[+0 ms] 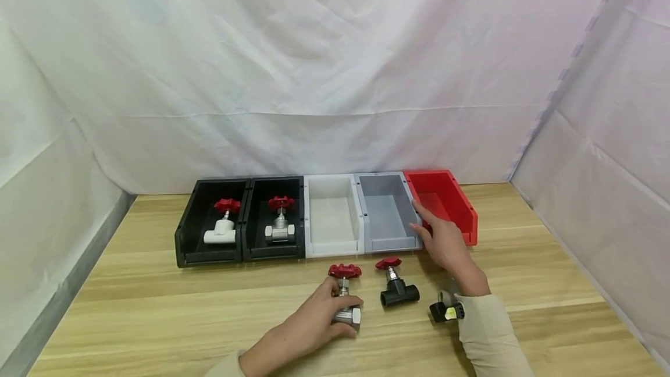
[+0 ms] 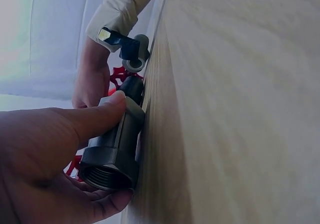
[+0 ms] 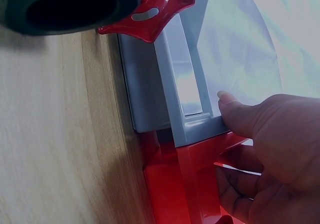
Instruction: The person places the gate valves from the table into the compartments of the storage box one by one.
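My left hand (image 1: 309, 322) grips the body of a metal valve (image 1: 352, 316) with a red handwheel, thumb and fingers on either side. In the left wrist view the valve's threaded open end (image 2: 107, 176) faces the camera. At the bins, my right hand (image 1: 449, 246) pinches the right wall of the grey bin (image 1: 392, 244). Its thumb (image 3: 235, 115) lies on the grey side and its fingers reach over the red bin (image 1: 473, 231). Between the hands stands a black tee-shaped valve (image 1: 399, 294) with a red handwheel.
A small black-and-grey fitting (image 1: 445, 310) lies by the right sleeve. Left of the grey bin are a white bin (image 1: 335, 249) and two black bins, holding a white valve (image 1: 221, 233) and another metal valve (image 1: 280, 230). White cloth (image 1: 314, 74) hangs behind.
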A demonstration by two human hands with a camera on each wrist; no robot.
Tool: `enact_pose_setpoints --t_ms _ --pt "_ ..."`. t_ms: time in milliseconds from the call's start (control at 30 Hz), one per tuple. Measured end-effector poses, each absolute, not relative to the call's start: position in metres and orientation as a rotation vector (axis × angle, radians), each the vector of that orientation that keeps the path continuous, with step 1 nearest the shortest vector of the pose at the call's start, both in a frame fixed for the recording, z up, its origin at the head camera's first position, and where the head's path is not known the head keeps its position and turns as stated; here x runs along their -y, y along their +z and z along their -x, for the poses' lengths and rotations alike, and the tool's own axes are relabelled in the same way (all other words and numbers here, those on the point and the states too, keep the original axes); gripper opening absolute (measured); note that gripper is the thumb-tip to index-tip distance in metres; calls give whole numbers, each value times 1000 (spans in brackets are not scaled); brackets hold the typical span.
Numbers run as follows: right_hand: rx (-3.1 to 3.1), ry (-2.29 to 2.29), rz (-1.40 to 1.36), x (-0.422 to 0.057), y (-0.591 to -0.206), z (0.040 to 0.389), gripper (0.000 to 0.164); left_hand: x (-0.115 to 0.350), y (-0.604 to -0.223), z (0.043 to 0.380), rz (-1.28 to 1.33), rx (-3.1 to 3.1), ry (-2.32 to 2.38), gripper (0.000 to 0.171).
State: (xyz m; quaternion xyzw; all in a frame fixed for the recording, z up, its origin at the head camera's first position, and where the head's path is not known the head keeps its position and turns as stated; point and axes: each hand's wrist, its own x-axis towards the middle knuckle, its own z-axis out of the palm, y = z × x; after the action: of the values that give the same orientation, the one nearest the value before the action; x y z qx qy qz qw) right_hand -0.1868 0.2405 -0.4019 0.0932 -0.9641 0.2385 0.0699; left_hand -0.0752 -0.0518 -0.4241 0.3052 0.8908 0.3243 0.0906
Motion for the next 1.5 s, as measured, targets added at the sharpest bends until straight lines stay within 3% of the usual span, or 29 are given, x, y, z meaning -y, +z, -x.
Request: enact_pose_setpoints --t_ms 1500 --pt "2916 728 -290 -242 -401 187 68 51 -427 72 -843 -2599 1108 44"
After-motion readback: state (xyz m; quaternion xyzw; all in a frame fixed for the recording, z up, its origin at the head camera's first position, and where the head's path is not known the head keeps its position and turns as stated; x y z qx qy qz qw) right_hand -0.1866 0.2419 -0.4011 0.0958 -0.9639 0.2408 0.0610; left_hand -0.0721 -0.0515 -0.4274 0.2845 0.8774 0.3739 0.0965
